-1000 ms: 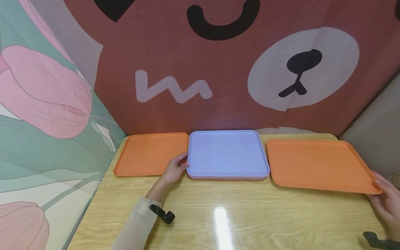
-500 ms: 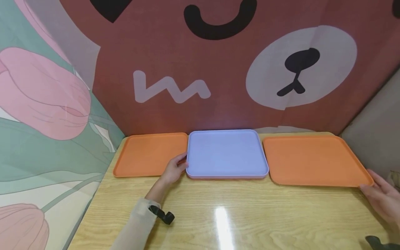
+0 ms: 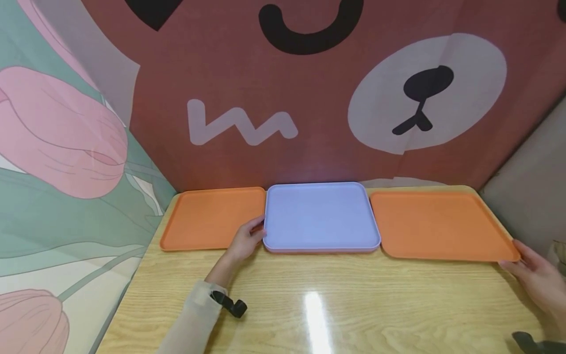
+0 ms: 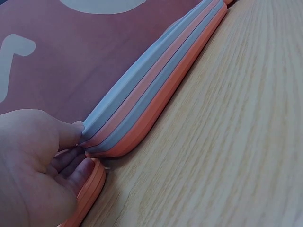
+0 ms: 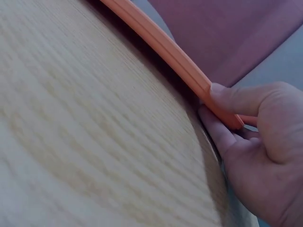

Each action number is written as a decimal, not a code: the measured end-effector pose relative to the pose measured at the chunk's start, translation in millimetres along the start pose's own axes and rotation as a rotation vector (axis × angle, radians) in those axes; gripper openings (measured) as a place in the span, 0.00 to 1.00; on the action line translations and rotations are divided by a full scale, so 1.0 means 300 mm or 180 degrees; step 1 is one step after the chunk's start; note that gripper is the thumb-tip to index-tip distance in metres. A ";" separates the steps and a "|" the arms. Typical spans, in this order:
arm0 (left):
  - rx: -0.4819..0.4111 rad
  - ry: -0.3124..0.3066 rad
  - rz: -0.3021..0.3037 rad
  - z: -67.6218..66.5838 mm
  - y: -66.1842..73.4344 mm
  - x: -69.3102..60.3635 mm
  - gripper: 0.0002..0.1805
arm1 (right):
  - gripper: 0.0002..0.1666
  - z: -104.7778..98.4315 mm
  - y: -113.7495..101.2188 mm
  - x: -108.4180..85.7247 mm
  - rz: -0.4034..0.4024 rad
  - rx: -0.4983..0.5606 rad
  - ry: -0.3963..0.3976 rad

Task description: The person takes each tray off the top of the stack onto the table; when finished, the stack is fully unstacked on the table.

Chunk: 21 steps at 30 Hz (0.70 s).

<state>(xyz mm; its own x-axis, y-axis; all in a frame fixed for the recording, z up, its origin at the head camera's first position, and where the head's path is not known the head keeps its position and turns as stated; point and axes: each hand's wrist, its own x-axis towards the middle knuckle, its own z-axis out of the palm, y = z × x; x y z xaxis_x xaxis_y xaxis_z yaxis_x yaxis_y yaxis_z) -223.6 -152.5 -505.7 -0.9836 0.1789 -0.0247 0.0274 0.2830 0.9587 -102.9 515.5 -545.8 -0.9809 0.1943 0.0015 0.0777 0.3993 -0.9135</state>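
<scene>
In the middle a lavender tray (image 3: 320,214) tops a stack. The left wrist view shows a pinkish tray (image 4: 137,106), a grey-blue tray (image 4: 147,113) and an orange tray (image 4: 161,111) layered under it. My left hand (image 3: 244,241) touches the stack's left side with its fingertips. At the right, my right hand (image 3: 535,275) holds the near right corner of another orange tray (image 3: 442,226). The right wrist view shows the thumb on its rim and fingers (image 5: 218,130) beneath, with a dark gap between tray and table.
Left of the stack lies a further orange tray (image 3: 212,221), partly behind my left hand. The wooden table (image 3: 353,300) ends at a wall hanging (image 3: 318,157) with a printed bear. A flowered cloth (image 3: 62,147) borders the left, a grey wall (image 3: 530,182) the right.
The right orange tray has moved left and slightly back until its edge stands close by the stack, and it has levelled out. My right hand moved with it. My left hand has stayed put.
</scene>
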 end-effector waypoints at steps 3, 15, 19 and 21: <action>0.0000 -0.0001 -0.0011 -0.001 0.000 -0.001 0.28 | 0.46 0.006 -0.014 0.016 0.0057 -0.0450 0.0112; -0.0053 -0.0004 0.0026 0.002 -0.003 0.003 0.28 | 0.47 -0.010 -0.053 0.067 0.0173 -0.1077 0.0097; -0.0071 0.0001 0.0057 0.002 -0.002 0.002 0.28 | 0.48 -0.007 -0.057 0.068 0.0203 -0.1066 0.0064; -0.0064 0.0012 0.0091 0.002 -0.001 0.001 0.28 | 0.48 -0.004 -0.059 0.072 0.0230 -0.1099 0.0077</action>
<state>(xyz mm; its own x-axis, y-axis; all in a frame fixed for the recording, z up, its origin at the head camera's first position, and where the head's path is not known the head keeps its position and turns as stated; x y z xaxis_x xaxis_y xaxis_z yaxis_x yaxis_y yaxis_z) -223.7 -151.9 -506.1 -0.9831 0.1829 0.0037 0.0518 0.2588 0.9645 -125.3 513.8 -529.0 -0.9666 0.2525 -0.0448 0.2064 0.6623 -0.7202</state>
